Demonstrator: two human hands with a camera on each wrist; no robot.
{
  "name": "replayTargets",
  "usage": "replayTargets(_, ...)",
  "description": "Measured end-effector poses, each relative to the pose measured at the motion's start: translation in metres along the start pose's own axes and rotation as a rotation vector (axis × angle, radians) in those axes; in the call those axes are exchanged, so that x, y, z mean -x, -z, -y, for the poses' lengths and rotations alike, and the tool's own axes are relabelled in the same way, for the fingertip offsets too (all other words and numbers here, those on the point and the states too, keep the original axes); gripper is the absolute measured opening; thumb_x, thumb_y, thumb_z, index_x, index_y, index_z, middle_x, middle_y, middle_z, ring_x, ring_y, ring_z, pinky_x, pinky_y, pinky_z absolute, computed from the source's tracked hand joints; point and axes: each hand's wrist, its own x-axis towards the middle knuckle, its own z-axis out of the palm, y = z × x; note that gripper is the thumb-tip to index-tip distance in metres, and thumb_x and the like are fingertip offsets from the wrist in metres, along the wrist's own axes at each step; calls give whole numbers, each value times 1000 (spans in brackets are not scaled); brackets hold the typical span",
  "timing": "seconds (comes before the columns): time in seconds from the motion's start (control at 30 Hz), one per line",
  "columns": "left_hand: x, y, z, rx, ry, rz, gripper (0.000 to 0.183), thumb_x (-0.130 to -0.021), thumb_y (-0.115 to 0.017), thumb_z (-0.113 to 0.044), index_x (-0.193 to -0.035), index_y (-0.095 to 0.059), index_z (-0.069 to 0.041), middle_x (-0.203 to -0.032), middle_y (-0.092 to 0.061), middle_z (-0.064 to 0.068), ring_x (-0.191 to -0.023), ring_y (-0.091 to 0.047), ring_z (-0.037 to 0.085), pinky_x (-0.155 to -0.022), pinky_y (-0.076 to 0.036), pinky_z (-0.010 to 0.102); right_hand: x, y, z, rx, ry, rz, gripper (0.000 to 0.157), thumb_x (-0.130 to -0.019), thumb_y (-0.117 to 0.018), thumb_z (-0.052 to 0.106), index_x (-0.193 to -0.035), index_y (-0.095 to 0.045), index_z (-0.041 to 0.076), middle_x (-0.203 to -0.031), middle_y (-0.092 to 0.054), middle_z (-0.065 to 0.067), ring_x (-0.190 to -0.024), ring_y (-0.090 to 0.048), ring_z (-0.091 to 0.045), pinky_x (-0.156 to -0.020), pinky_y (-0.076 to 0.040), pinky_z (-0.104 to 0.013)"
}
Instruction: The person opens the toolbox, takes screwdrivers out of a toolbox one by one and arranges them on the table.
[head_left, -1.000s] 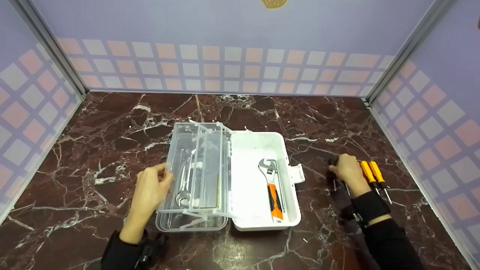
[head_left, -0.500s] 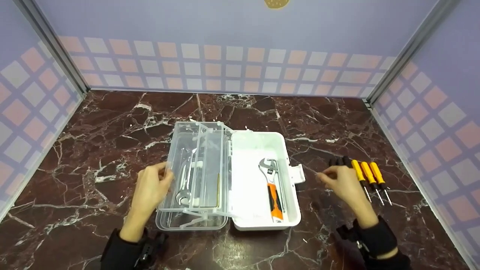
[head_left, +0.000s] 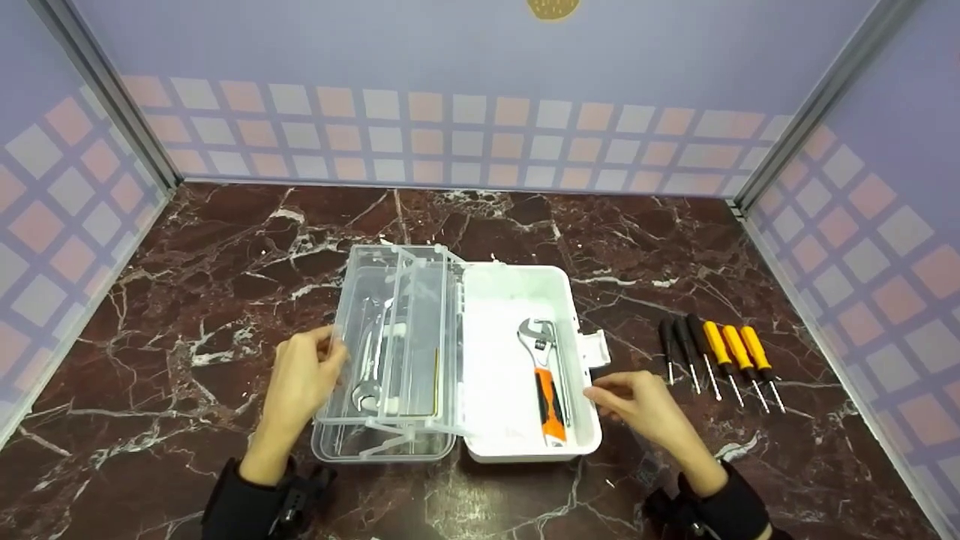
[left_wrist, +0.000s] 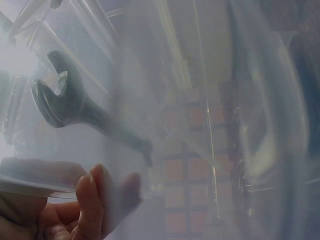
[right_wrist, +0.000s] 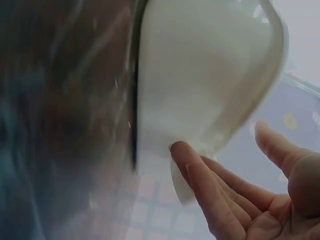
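Observation:
A white toolbox [head_left: 491, 420] stands with its clear lid and tray [head_left: 424, 352] folded out to the left. My left hand [head_left: 304, 375] grips the tray's outer edge, thumb and fingers around it in the left wrist view. A spanner [left_wrist: 70, 102] shows through the clear plastic. Inside the white box lie an adjustable wrench [head_left: 551, 401] with an orange and black handle and a thin L-shaped metal rod [head_left: 564, 382]. My right hand [head_left: 645, 409] is at the box's right wall, fingertips right at the rim, thumb spread apart in the right wrist view, holding nothing.
On the right, three black screwdrivers [head_left: 682, 337] and three yellow screwdrivers [head_left: 735, 349] lie in a row. A white latch [head_left: 595, 349] sticks out from the box's right side. Patterned panels [head_left: 465, 135] enclose the dark marbled table [head_left: 225, 247].
My right hand has left the screwdrivers and moved left and nearer to the box's right rim, uncovering the black screwdrivers. My left hand has stayed on the clear tray.

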Motion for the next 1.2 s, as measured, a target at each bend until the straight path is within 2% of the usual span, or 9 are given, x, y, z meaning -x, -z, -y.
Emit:
replayTargets(0.13,-1,0,0,-1,-3,-2,32,-83,-48,-1,-112,-54,11,-70,-64,15,-43,-55,14,-34,-41,22,-1,-8,1,-74,-12,32,39,-81,-65,22,-98,-60,-13,-79,-65,-18,-60,-63,-22,-53,-53,-34)
replayTargets(0.23,-2,0,-1,2,-1,2,32,-83,-48,-1,-112,-53,12,-72,-64,16,-44,-56,17,-34,-42,22,-4,-11,-4,-90,33,35,35,-82,-64,20,-98,-61,-12,-81,-65,-18,-62,-63,-16,-54,-53,-33)
replayTargets(0.43,-2,0,1,25,7,21,32,-86,-48,-3,-114,-52,11,-74,-64,17,-46,-57,19,-35,-43,23,-3,-12,-3,-33,82,-2,26,-82,-63,15,-95,-64,-8,-77,-66,-14,-61,-61,-10,-53,-52,-26)
replayTargets(0.53,-1,1,5,28,-2,21,31,-90,-49,-13,-112,-55,9,-74,-64,14,-47,-57,16,-36,-44,24,-3,-12,-4,-16,89,-10,24,-82,-64,15,-94,-65,-6,-78,-66,-13,-63,-61,-10,-54,-51,-22)
replayTargets(0.7,6,8,14,-20,-10,-22,45,-94,-40,-35,-93,-66,2,-72,-64,12,-55,-58,22,-52,-47,33,-2,-13,-4,-16,109,-12,24,-82,-64,15,-93,-65,-5,-79,-66,-12,-64,-61,-11,-55,-51,-21)
replayTargets(0.77,10,11,19,-55,-4,-19,47,-94,-38,-37,-94,-66,1,-76,-65,13,-64,-59,25,-63,-48,38,-2,-14,-4,-15,111,-14,23,-81,-64,15,-93,-65,-5,-78,-66,-11,-64,-61,-11,-55,-51,-21)
replayTargets(0.97,24,16,39,-175,-20,125,38,-89,-52,-16,-114,-52,13,-96,-62,22,-88,-59,34,-82,-44,46,-2,-16,-5,-12,119,-21,20,-81,-64,11,-93,-65,-6,-77,-66,-13,-62,-61,-10,-54,-52,-22)
replayTargets(1.1,31,15,48,-205,-13,219,43,-83,-57,-8,-114,-46,19,-95,-62,24,-88,-60,34,-81,-45,46,-2,-16,-7,-21,127,-20,21,-81,-64,12,-93,-65,-6,-79,-66,-14,-64,-62,-11,-55,-52,-22)
replayTargets(1.2,34,12,52,-173,8,266,43,-78,-57,-2,-113,-46,21,-91,-62,25,-80,-62,31,-70,-50,41,-2,-16,-7,-26,131,-23,22,-81,-64,12,-93,-65,-6,-80,-66,-14,-66,-62,-12,-56,-52,-22)
